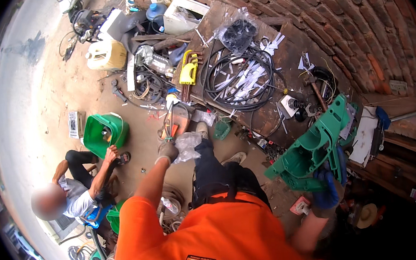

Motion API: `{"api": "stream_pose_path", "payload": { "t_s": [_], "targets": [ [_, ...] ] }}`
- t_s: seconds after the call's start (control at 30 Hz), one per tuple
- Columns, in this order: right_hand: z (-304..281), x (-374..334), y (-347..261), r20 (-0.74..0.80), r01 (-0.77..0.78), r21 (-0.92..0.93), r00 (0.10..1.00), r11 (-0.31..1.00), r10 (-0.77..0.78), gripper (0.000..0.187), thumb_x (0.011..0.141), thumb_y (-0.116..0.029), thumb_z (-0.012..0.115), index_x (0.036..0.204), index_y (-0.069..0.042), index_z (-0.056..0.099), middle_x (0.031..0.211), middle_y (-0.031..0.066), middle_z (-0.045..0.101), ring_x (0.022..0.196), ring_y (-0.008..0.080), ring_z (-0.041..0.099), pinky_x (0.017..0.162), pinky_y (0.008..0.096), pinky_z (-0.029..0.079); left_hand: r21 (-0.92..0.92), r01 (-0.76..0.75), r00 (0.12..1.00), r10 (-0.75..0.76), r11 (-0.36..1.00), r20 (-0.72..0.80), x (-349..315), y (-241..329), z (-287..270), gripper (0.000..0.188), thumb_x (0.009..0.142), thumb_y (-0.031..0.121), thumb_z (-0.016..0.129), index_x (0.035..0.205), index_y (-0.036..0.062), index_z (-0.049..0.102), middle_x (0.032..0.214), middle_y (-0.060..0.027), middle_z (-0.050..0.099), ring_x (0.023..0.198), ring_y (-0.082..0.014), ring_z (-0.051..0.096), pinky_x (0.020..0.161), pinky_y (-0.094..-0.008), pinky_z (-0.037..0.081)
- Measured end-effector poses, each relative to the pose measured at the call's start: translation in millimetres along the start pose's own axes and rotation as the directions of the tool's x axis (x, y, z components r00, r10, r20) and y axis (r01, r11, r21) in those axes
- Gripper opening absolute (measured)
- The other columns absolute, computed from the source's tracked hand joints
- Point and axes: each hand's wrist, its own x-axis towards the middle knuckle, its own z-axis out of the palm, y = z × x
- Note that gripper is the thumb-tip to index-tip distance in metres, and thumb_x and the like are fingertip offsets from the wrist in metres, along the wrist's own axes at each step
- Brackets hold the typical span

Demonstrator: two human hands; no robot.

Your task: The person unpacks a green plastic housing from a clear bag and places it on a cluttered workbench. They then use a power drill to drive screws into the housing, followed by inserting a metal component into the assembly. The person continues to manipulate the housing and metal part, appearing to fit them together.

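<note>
My left hand, in a grey work glove, is closed in front of my left leg. A crumpled clear plastic bag hangs against its fingers. Just beyond that fist are a small orange-red piece and thin dark strands; whether I grip these too is hard to see. On the right, my right hand, in a blue-palmed glove, grips a large green plastic housing by its lower edge. The housing is tilted, its ribbed, hollow inside showing, beside the workbench's near right corner.
A wooden bench carries a black cable coil, paper scraps, a yellow hex key set and a hammer. At left, a seated person reaches into a green bucket. A yellow jerrycan stands beyond. A brick wall borders the right.
</note>
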Motion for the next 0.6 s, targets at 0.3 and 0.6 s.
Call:
{"api": "stream_pose_path", "payload": {
  "t_s": [0.3,0.6],
  "targets": [
    [-82.1,-39.0,5.8,-0.212,-0.109,-0.125,0.974,0.986,0.08,0.08,0.085,-0.008,0.071,0.154,0.007,0.035,0.116,0.0173,0.071,0.072,0.0149,0.06,0.068,0.0296,0.05,-0.442,0.149,0.989,-0.122,0.885,0.088,153.7,33.6,220.7,0.095,0.081,0.069,0.07,0.153,0.0109,0.046,0.152,-0.028,0.046,0.143,-0.0374,0.044,0.119,-0.0432,0.034],
    [-187.3,-77.6,8.2,-0.075,-0.053,-0.275,0.997,0.96,0.034,0.073,0.087,-0.001,0.067,0.153,0.005,0.037,0.13,0.0212,0.065,0.086,0.0218,0.068,0.078,0.0358,0.056,-0.75,-0.072,0.982,-0.083,0.657,-0.168,122.0,9.3,252.8,0.063,0.09,0.028,0.078,0.138,-0.0051,0.053,0.114,-0.0156,0.07,0.097,-0.0211,0.069,0.076,-0.0344,0.057]
  ]
}}
